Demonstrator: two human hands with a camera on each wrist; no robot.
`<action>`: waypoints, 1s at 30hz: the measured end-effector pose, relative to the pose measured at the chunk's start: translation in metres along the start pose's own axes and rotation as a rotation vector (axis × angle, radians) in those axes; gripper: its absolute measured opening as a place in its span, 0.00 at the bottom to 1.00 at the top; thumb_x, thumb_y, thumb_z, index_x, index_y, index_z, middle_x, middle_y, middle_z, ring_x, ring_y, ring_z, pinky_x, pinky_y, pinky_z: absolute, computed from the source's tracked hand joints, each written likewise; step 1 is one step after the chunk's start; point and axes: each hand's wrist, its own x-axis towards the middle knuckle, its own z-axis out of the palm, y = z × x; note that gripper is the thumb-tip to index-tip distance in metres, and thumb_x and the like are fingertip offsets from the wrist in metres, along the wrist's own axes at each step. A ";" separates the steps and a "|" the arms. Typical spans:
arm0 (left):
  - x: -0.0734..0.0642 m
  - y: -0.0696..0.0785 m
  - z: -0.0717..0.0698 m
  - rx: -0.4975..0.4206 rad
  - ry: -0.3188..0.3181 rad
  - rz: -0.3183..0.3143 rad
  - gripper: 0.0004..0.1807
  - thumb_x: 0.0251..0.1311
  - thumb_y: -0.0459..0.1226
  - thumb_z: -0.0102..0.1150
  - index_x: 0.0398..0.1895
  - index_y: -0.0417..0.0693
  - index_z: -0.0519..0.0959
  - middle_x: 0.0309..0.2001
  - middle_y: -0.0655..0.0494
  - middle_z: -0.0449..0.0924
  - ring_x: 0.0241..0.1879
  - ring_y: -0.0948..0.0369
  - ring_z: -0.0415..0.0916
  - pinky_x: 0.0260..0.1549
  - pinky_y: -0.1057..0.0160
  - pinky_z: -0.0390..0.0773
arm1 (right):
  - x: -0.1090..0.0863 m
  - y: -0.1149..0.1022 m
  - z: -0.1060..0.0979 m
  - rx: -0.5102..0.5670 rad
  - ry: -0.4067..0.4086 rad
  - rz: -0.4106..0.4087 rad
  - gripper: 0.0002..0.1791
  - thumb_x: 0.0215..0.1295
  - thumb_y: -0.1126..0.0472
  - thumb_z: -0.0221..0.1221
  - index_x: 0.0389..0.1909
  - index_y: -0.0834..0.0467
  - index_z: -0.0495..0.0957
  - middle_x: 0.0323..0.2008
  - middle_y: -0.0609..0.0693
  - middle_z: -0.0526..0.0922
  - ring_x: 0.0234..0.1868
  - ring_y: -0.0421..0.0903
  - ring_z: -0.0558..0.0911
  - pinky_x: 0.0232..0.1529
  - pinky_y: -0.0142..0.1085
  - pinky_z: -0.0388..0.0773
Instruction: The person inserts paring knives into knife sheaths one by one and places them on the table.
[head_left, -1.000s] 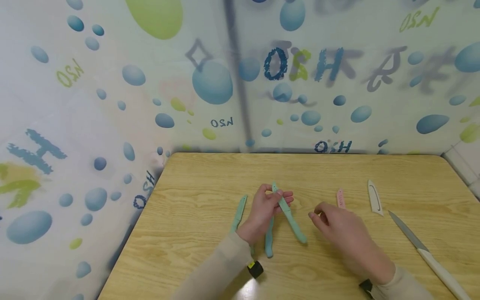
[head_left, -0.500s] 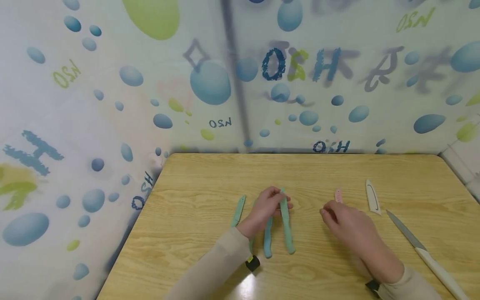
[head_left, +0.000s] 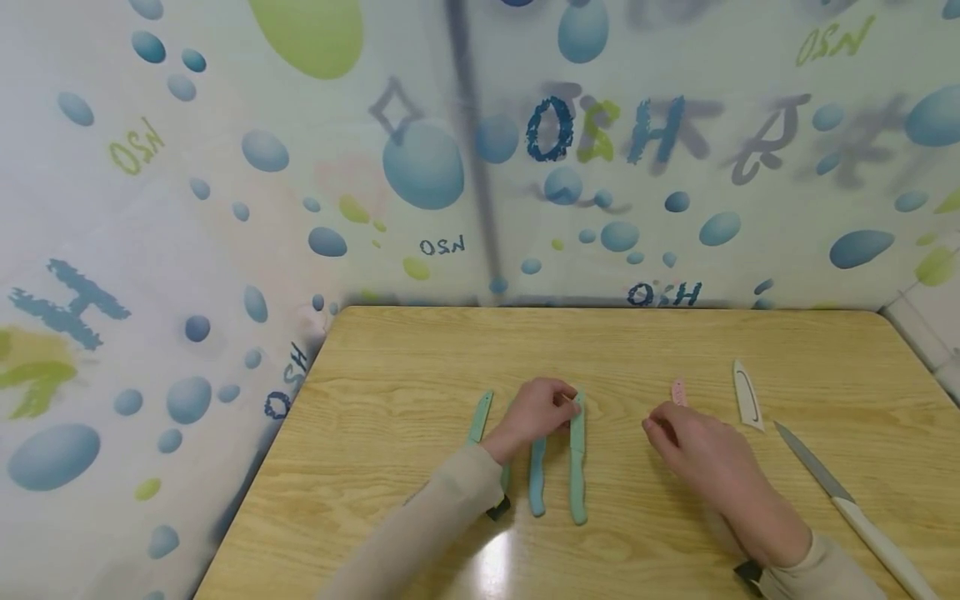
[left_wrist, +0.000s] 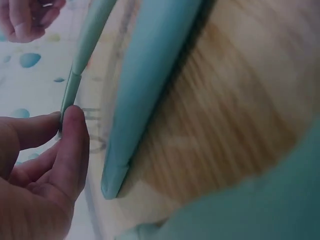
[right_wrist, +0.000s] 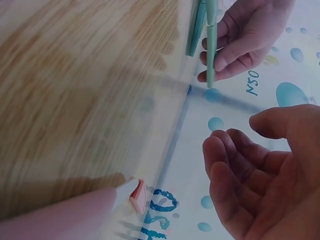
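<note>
My left hand (head_left: 536, 412) pinches the sheathed end of a light-green knife (head_left: 577, 479) between thumb and fingers; its handle points toward me. In the left wrist view, the fingertips hold the tip of that sheath (left_wrist: 71, 97). Just left of it lies a blue knife (head_left: 537, 483), partly under the hand. Another green knife (head_left: 480, 417) lies farther left, partly covered by my forearm. My right hand (head_left: 697, 458) hovers with loosely curled fingers and nothing in them. Below it, the right wrist view shows a pink-handled knife (right_wrist: 60, 215) with its pale blade toward a pink sheath (right_wrist: 139, 197).
A bare-bladed knife with a white handle (head_left: 877, 533) lies at the right, blade pointing away from me. Near its tip is a white sheath (head_left: 747, 396). The wooden table (head_left: 420, 350) meets a patterned backdrop (head_left: 420, 275) at its far edge.
My left hand has turned and set the green knife from a slant to nearly straight, beside the blue one. The right hand has shifted slightly right.
</note>
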 end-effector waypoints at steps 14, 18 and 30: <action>0.010 0.007 0.006 0.406 -0.028 0.025 0.09 0.71 0.35 0.63 0.50 0.41 0.84 0.32 0.56 0.84 0.26 0.66 0.79 0.30 0.69 0.80 | -0.002 0.011 0.000 -0.021 0.006 -0.002 0.11 0.74 0.57 0.61 0.42 0.62 0.83 0.26 0.45 0.81 0.23 0.40 0.72 0.22 0.38 0.73; 0.006 0.006 0.004 0.387 -0.005 0.052 0.10 0.72 0.38 0.62 0.51 0.43 0.84 0.36 0.56 0.84 0.31 0.65 0.77 0.31 0.67 0.79 | -0.003 0.016 -0.005 -0.023 -0.008 0.017 0.11 0.76 0.56 0.59 0.42 0.61 0.83 0.23 0.44 0.77 0.22 0.41 0.71 0.21 0.38 0.69; -0.026 0.015 -0.023 -0.138 0.038 0.188 0.13 0.74 0.38 0.59 0.54 0.40 0.82 0.43 0.53 0.85 0.40 0.46 0.86 0.38 0.56 0.89 | 0.014 0.051 -0.022 -0.011 -0.089 0.068 0.14 0.76 0.58 0.58 0.44 0.68 0.79 0.33 0.55 0.82 0.28 0.48 0.78 0.26 0.44 0.77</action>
